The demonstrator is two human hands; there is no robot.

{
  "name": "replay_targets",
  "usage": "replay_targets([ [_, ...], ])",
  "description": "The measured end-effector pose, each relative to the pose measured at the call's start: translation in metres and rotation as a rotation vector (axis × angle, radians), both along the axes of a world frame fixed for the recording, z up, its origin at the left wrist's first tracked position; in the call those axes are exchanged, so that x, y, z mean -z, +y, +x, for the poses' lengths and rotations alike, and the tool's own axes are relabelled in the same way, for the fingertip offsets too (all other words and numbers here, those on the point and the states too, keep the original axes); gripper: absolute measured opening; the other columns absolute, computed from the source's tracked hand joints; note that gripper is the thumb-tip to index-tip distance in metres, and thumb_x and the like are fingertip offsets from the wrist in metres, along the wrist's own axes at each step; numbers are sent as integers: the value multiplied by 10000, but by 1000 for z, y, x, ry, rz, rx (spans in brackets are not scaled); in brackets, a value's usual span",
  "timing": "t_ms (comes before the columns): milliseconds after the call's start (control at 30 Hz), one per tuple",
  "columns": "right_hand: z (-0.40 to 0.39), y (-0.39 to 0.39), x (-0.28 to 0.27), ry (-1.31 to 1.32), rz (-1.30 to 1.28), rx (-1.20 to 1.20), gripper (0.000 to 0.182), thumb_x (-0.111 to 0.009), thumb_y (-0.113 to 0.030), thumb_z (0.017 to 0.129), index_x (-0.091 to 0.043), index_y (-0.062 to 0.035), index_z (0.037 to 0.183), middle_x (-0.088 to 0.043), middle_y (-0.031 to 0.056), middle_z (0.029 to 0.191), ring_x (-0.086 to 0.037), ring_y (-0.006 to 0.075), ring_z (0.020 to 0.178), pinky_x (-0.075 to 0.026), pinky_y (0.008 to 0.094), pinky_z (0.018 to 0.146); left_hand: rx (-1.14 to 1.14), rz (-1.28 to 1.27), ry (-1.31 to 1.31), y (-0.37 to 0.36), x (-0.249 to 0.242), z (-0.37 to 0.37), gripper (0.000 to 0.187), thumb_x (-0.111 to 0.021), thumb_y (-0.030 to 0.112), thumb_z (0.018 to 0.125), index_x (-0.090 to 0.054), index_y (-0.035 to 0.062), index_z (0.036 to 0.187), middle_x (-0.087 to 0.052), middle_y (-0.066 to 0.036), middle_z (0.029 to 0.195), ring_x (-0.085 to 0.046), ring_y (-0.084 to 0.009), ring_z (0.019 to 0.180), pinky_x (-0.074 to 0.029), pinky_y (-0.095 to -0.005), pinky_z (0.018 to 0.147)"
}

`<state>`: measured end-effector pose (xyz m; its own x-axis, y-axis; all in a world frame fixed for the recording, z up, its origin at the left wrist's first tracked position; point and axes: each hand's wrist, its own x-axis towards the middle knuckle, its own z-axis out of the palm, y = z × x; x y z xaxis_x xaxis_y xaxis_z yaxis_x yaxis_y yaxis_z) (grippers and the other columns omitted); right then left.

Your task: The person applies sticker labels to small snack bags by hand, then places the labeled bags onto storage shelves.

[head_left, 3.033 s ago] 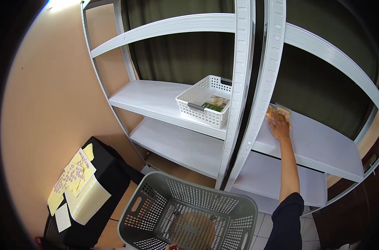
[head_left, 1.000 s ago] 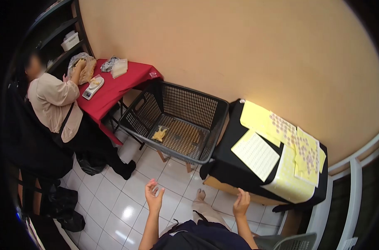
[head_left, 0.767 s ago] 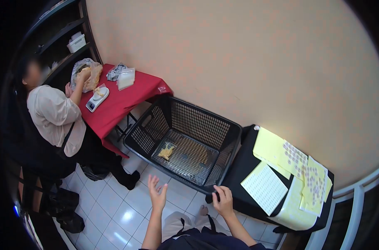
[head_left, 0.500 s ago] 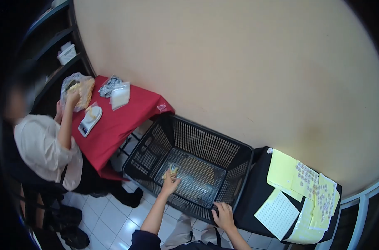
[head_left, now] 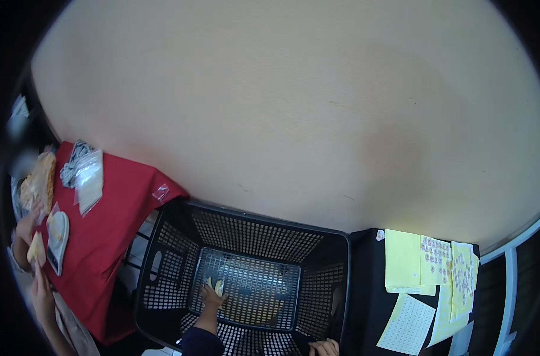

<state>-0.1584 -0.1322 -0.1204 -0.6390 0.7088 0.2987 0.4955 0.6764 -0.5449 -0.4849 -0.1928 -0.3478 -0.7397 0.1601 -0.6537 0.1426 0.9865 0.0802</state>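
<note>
A large black plastic basket (head_left: 270, 221) with lattice walls stands in front of me. My left hand (head_left: 210, 298) reaches down inside it, near the left part of its floor. Its fingers are around a small packet (head_left: 219, 288) with pale yellow contents, partly covered by the hand. At the near right corner of the basket, my right hand (head_left: 324, 347) lies with its fingers curled over the rim; the frame's lower edge cuts it off.
A red-covered table (head_left: 124, 178) at left holds a white scale (head_left: 58, 240), clear plastic bags (head_left: 90, 181) and a big snack bag (head_left: 40, 184). A person's hands (head_left: 41, 288) hold a filled packet there. Yellow sticker sheets (head_left: 402, 258) lie on a black-covered surface at right.
My view has shifted, and the basket sits lower in it. My left hand has gone deeper into the basket with the packet. The other person's hands have moved from the snack bag to a packet.
</note>
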Motion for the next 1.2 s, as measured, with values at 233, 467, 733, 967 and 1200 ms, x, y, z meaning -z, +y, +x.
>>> replay_targets([
  [233, 4, -7, 12, 46, 46, 19, 161, -582, 29, 644, -565, -31, 792, -560, 88, 766, -544, 246, 746, -400, 404, 787, 61, 463, 157, 5, 45, 26, 825, -697, 149, 597, -186, -23, 1221, -283, -184, 1140, -300, -317, 1093, -309, -397, 939],
  [467, -18, 27, -28, 330, 8, -6, 164, -616, 10, 636, -570, -34, 787, -572, 96, 749, -549, 251, 716, -414, 334, 676, 127, 1178, 60, 74, -123, 108, 821, -664, 182, 670, -122, -25, 1251, -253, -226, 1166, -294, -361, 1114, -264, -418, 949],
  [733, 47, 56, -135, 653, -175, -99, 467, -693, -143, 654, -476, 28, 1031, -494, 160, 1010, -502, 266, 940, -413, 320, 802, 316, 1321, 708, 71, -327, 284, 787, -683, 134, 577, -240, -28, 1207, -327, -210, 1114, -339, -368, 1045, -278, -441, 891],
  [967, 132, 56, -154, 952, -624, 8, 107, -488, -104, 840, -531, -6, 844, -583, 56, 776, -523, 98, 748, -399, 221, 720, 360, 1429, 682, 58, -354, 394, 788, -702, 173, 587, -241, -35, 1191, -319, -209, 1124, -321, -355, 1048, -254, -435, 886],
  [1200, 163, 67, -164, 983, -709, -51, 121, -488, -123, 848, -518, -5, 850, -570, 65, 769, -535, 103, 727, -407, 219, 699, 76, 1852, -308, 62, -370, 390, 233, -514, 50, 794, -478, -11, 1016, -518, -87, 972, -502, -129, 888, -389, -246, 790],
])
